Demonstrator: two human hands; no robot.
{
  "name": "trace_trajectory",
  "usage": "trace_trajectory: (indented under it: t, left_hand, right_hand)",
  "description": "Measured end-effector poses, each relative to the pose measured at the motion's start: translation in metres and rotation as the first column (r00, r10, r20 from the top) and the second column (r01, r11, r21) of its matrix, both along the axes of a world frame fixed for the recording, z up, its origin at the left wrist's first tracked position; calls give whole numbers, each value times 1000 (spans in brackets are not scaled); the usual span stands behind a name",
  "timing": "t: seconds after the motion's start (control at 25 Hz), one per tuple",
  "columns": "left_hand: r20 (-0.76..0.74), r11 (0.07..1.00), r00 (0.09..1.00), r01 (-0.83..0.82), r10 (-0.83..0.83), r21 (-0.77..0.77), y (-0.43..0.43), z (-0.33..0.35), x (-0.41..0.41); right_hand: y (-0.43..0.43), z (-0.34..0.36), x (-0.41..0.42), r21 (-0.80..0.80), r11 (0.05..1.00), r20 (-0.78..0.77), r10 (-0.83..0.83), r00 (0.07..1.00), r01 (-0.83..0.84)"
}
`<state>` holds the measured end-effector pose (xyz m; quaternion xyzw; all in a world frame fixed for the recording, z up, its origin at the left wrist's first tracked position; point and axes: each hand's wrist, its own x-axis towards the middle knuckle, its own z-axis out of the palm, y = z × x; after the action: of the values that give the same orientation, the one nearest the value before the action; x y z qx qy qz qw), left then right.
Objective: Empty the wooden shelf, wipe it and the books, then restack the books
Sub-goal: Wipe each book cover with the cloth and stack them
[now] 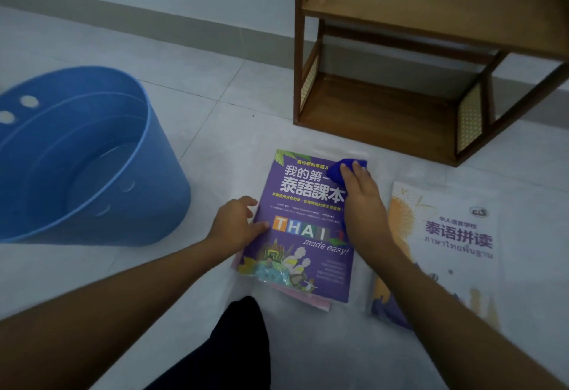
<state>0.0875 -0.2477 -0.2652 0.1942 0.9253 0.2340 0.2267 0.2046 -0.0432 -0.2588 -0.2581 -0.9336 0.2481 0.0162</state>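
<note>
- The purple book (303,226) is lying flat on the floor atop a pink book (311,302), its long axis running roughly 12 to 6 o'clock.
- The right hand (361,201) is curling its fingers over a blue cloth (337,171), pressing it onto the cover's 1 o'clock corner.
- The left hand (235,223), fingers loosely spread and gripping nothing, is bracing the 9 o'clock edge.
- Most of the cover is lying toward 6 o'clock from the cloth, so the wiping stroke is probably heading that way.
- The wooden shelf (415,81) is standing at 1 o'clock, its visible tiers bare.
</note>
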Motion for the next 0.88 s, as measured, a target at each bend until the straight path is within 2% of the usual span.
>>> trace_trajectory:
  t: [0.08,0.2,0.28,0.4,0.6,0.68,0.8,0.88]
  left_hand:
    - [66,999,998,14,-11,-49,7,-4,6]
    - [56,992,998,23,-16,-121,12,-8,9]
    - [77,989,996,-23,35,-145,15,-7,9]
    - [222,976,962,-118,158,-182,16,-6,3]
    - [345,988,926,-144,153,-51,13,1,0]
    - [407,985,901,-171,148,20,12,10,3]
    - [487,984,871,-135,61,118,12,24,5]
    - [499,969,867,-140,21,204,15,37,10]
  right_hand:
    - [-20,-3,17,-22,997,81,78,994,-76]
    - [-35,-16,29,-28,983,222,183,958,-181]
    - [-32,-20,25,-68,985,234,171,957,-160]
    - [-26,-19,16,-122,986,203,133,970,-110]
    - [-18,-18,14,-185,980,118,96,988,-73]
    - [-15,-15,15,-258,965,71,58,996,-38]
    - [-3,-4,16,-423,903,-20,-97,995,79]
    - [7,4,16,-578,795,-21,-240,970,185]
